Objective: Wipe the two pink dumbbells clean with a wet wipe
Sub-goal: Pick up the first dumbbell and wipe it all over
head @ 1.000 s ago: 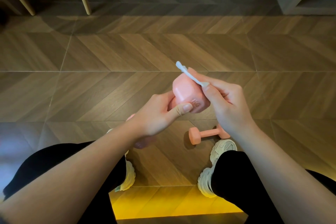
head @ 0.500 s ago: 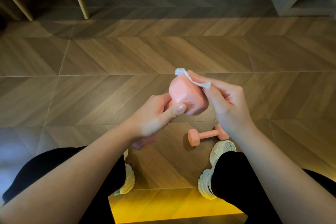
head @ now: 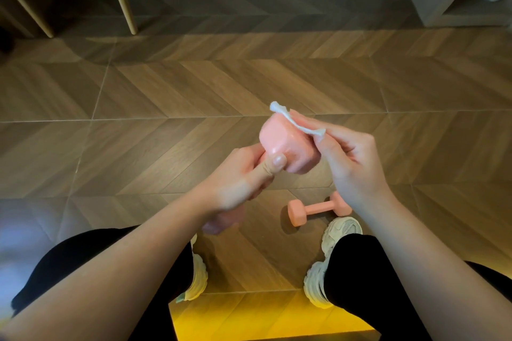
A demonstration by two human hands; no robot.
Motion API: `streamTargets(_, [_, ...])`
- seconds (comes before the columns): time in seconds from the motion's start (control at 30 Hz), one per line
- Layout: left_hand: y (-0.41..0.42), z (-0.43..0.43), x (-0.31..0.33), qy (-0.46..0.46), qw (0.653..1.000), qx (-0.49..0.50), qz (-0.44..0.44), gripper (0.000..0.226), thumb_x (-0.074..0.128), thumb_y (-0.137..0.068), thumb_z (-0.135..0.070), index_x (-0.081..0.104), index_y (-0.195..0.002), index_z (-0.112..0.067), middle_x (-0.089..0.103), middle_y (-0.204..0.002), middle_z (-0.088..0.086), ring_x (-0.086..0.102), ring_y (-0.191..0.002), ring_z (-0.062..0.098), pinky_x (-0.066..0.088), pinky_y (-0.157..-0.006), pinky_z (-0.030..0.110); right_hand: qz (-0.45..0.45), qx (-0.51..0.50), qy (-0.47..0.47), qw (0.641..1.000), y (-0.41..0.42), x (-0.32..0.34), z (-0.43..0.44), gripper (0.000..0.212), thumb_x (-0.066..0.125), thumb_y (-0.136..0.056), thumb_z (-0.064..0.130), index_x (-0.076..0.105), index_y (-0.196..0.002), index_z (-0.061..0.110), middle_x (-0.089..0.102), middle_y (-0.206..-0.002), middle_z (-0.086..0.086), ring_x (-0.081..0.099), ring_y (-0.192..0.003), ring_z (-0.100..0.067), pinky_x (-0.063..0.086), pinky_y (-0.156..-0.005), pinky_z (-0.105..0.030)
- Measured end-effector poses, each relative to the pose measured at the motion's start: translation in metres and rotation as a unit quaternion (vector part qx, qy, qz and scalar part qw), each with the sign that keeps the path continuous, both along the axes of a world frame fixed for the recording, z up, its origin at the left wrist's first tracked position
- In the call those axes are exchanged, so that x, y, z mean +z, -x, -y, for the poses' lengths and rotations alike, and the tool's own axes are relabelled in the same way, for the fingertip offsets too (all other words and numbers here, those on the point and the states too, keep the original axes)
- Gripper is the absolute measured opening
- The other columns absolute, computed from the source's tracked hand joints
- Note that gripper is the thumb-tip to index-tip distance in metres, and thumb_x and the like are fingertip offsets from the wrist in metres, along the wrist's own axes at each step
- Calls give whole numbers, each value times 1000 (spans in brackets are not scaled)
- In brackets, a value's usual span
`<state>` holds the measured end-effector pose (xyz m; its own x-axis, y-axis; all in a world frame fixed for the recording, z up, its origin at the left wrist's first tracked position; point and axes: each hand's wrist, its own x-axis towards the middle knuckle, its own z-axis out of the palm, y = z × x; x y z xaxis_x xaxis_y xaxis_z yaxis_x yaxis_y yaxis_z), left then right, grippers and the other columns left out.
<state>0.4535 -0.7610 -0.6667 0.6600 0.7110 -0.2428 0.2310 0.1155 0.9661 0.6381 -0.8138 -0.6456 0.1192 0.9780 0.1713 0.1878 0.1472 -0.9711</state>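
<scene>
Holding a small pink dumbbell (head: 288, 147) in the left grip (head: 238, 183), pinching a white wet wipe (head: 296, 123) onto it with the right grip (head: 352, 163). At 5 o'clock on the wooden floor (head: 166, 147), the second pink dumbbell (head: 318, 207).

The left hand (head: 238, 185) is hiding the held dumbbell's (head: 288, 147) handle; its near head is blurring pink under the wrist. The right hand (head: 352, 163) is covering much of the wet wipe (head: 293, 122) and part of the floor dumbbell's (head: 313, 209) right head.

A glossy pink dumbbell (head: 288, 147) tilts up from the left hand's (head: 238, 183) fingers, a twisted white wet wipe (head: 296, 123) pinched across its head by the right hand (head: 352, 163); the second dumbbell (head: 315, 209) lies below.
</scene>
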Motion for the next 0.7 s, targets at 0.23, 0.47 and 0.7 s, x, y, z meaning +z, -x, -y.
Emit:
streamTargets(0.23, [0, 3, 6, -58, 995, -34, -71, 65, 47, -72, -77, 54, -80, -13, 45, -62, -6, 36, -52, 8, 31, -57, 33, -2, 30, -9, 1000, 7, 1, 3, 31, 46, -97, 6, 67, -118, 15, 67, -126, 0, 57, -128, -14, 35, -116, -48])
streamTargets(0.47, [-3, 3, -1, 43, 998, 45, -19, 85, 57, -58, -92, 54, -85, -12, 44, -61, -7, 33, -55, 15, 28, -50, 27, 9, 35, -36, 999, 4, 0, 3, 30, 46, -96, 13, 67, -118, 14, 67, -126, -3, 57, -128, -16, 35, -115, -50])
streamTargets(0.7, [0, 5, -1, 3, 1000, 10, -14, 96, 56, -58, -94, 53, -85, -2, 45, -64, 1, 33, -55, 15, 29, -50, 28, -8, 0, 43, 999, -2, -1, -3, 32, 45, -96, 13, 70, -116, 19, 70, -122, 5, 62, -119, -7, 47, -96, -25])
